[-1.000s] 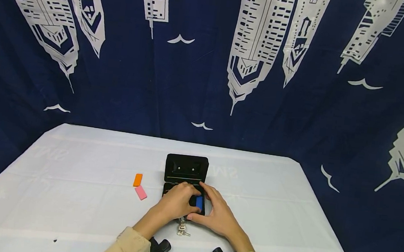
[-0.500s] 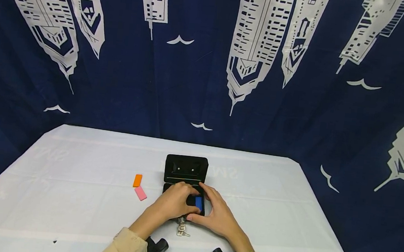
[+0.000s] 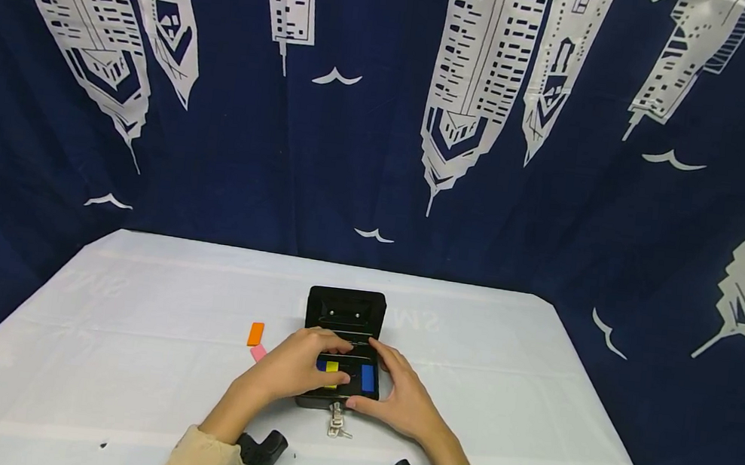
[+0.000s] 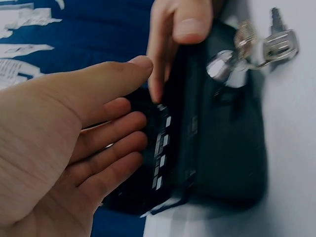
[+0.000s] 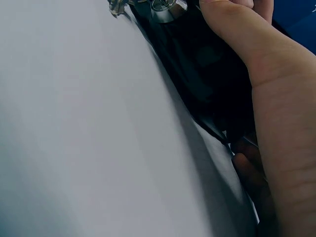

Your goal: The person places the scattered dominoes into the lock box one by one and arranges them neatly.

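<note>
A small black cash box (image 3: 312,402) stands on the table with its lid (image 3: 346,303) raised. Keys (image 3: 335,425) hang from the lock on its front. Inside, a blue block (image 3: 367,378) lies at the right, and a yellow block (image 3: 332,365) beside another blue one lies at the left, partly covered by fingers. My left hand (image 3: 291,360) hovers over the box's left part, thumb and fingers apart; the left wrist view shows nothing between them. With thumb at the front and fingers toward the back, my right hand (image 3: 401,398) grips the box's right side.
Left of the box lie an orange block (image 3: 256,334) and a pink block (image 3: 257,353), the pink one partly behind my left hand. A white cloth covers the table (image 3: 501,367). Behind it hangs a dark blue printed curtain (image 3: 354,147).
My left hand has moved left from the middle of the box and its fingers have spread, uncovering the yellow block. It now hides part of the pink block. My right hand stays put.
</note>
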`<action>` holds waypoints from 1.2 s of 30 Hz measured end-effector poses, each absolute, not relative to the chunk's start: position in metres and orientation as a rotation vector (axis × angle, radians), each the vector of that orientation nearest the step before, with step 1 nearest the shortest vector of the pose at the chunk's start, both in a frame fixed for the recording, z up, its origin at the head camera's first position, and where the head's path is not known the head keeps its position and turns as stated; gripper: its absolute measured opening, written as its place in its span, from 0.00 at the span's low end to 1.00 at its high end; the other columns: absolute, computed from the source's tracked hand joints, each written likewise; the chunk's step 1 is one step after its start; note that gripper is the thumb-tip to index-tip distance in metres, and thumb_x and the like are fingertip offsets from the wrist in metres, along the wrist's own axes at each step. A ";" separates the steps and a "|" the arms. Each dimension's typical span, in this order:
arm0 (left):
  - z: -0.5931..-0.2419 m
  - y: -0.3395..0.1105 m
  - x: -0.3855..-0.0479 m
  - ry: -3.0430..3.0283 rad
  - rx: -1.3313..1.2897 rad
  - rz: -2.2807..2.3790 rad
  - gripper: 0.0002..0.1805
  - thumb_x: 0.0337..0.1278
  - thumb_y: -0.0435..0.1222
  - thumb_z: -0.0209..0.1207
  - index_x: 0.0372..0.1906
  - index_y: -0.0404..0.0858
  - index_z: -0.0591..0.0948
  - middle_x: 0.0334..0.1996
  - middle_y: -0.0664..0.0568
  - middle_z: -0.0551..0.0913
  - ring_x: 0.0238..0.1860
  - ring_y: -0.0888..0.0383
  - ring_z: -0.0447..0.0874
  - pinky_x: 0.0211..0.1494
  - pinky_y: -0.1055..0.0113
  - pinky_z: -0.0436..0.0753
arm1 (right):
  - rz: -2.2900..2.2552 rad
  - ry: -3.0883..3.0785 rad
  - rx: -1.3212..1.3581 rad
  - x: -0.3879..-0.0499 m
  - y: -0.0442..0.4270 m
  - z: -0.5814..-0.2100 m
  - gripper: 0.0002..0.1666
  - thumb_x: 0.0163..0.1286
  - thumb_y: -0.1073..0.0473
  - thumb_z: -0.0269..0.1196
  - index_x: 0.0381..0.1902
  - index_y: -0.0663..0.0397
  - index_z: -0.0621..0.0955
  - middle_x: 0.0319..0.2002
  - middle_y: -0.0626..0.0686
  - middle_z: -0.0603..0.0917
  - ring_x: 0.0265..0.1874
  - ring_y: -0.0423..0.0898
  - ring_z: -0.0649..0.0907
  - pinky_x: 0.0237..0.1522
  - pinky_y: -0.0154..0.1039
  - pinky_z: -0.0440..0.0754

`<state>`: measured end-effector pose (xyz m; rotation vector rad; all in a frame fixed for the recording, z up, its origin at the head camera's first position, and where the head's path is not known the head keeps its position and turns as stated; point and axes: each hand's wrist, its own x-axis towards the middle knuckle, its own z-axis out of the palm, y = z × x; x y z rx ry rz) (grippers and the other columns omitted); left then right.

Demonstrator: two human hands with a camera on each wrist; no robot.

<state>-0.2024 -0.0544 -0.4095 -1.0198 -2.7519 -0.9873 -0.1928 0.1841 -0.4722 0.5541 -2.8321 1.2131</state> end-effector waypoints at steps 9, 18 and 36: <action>-0.399 -0.080 -0.203 -2.757 -0.958 -1.057 0.25 0.58 0.39 0.73 0.59 0.33 0.84 0.51 0.45 0.88 0.50 0.50 0.85 0.56 0.50 0.85 | 1.231 -2.816 0.555 -0.193 0.183 -0.471 0.62 0.51 0.29 0.77 0.80 0.36 0.64 0.75 0.49 0.69 0.67 0.50 0.78 0.69 0.56 0.76; -0.395 -0.109 -0.207 -2.817 -0.745 -1.054 0.26 0.58 0.40 0.73 0.60 0.34 0.84 0.53 0.45 0.88 0.53 0.47 0.85 0.59 0.47 0.84 | 1.213 -2.840 0.531 -0.193 0.183 -0.471 0.63 0.50 0.28 0.77 0.80 0.34 0.64 0.76 0.50 0.68 0.67 0.50 0.78 0.70 0.56 0.75; -0.411 -0.159 -0.219 -2.793 -0.574 -0.992 0.21 0.60 0.27 0.65 0.59 0.31 0.84 0.56 0.40 0.85 0.54 0.39 0.84 0.60 0.42 0.81 | 1.225 -2.828 0.521 -0.192 0.182 -0.470 0.62 0.50 0.29 0.78 0.79 0.35 0.65 0.76 0.50 0.69 0.67 0.51 0.78 0.69 0.57 0.75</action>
